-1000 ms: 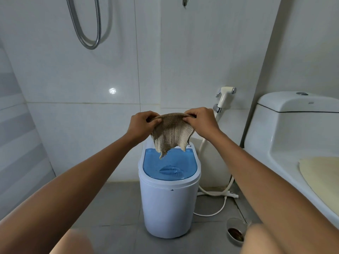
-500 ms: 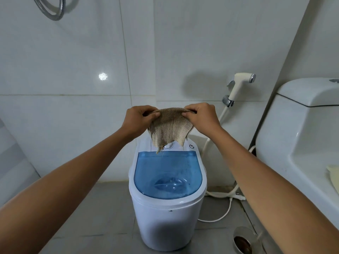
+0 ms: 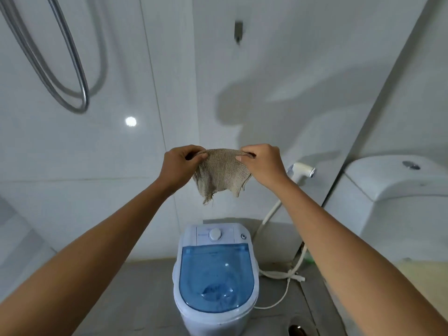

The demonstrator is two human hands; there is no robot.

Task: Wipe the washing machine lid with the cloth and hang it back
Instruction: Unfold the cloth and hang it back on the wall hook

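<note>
Cloth (image 3: 221,177) between hands, above washing machine (image 3: 215,282); toilet (image 3: 392,202) right; hook (image 3: 238,32), seemingly, on wall above.

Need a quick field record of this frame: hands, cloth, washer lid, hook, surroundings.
left hand: pinches the cloth's top left edge
right hand: pinches the cloth's top right edge
cloth: beige, knitted, frayed lower edge, held spread in the air above the washing machine, not touching it
washing machine lid: blue, translucent, closed
wall hook: on the tiled wall above the hands, nothing on it
surroundings: shower hose upper left; bidet sprayer and toilet to the right
</note>
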